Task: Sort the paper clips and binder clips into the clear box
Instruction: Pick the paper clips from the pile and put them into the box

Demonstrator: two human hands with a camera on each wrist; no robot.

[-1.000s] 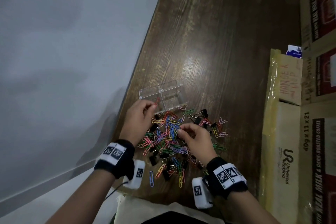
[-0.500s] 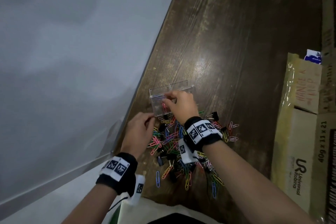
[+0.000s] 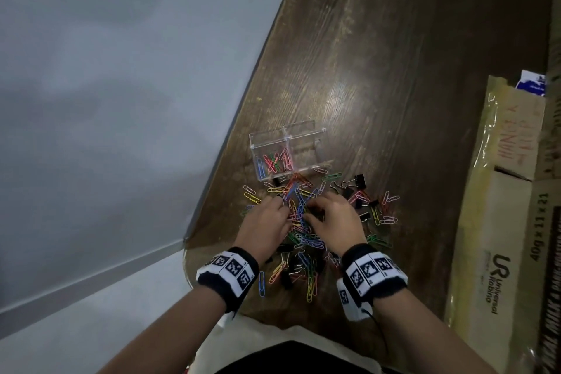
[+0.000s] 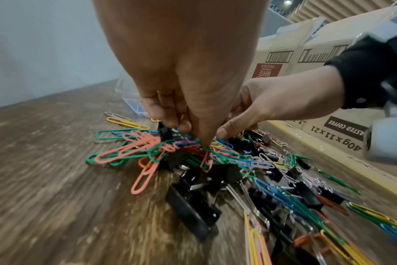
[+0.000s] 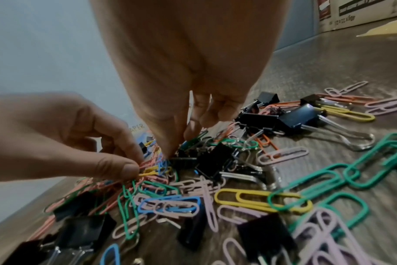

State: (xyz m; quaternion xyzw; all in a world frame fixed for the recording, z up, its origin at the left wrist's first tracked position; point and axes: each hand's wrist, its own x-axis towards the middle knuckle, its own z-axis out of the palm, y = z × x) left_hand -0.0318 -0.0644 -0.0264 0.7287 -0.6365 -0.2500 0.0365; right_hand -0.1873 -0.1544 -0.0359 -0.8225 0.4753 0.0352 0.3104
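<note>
From the head view, both hands are down in the big pile of paper clips (image 3: 299, 222) and binder clips (image 3: 358, 197) on the brown surface (image 3: 379, 70). Half a second ago the right hand (image 3: 335, 222) was up at the clear box (image 3: 285, 150); now it is back at the pile, so one more clip looks dropped off and a new pick is starting. The box stands just past the pile, away from the person. Its left part holds a few colored paper clips, and its right part looks empty. Most clips are not sorted yet, so the job looks early. The left hand (image 3: 264, 226) sits close beside the right one. Tall cardboard boxes (image 3: 501, 222) stand along the right side. From the left wrist view, the left hand (image 4: 181, 71) points down with its fingertips (image 4: 184, 126) together in the tangle of colored clips, but I cannot tell if it has one yet. From the right wrist view, the left hand (image 5: 57, 139) pinches a yellow paper clip (image 5: 148, 172) between thumb and finger. The right hand (image 5: 188, 62) reaches down with fingers close together, touching the heap near a black binder clip (image 5: 215, 163); I cannot tell if it grips anything.
</note>
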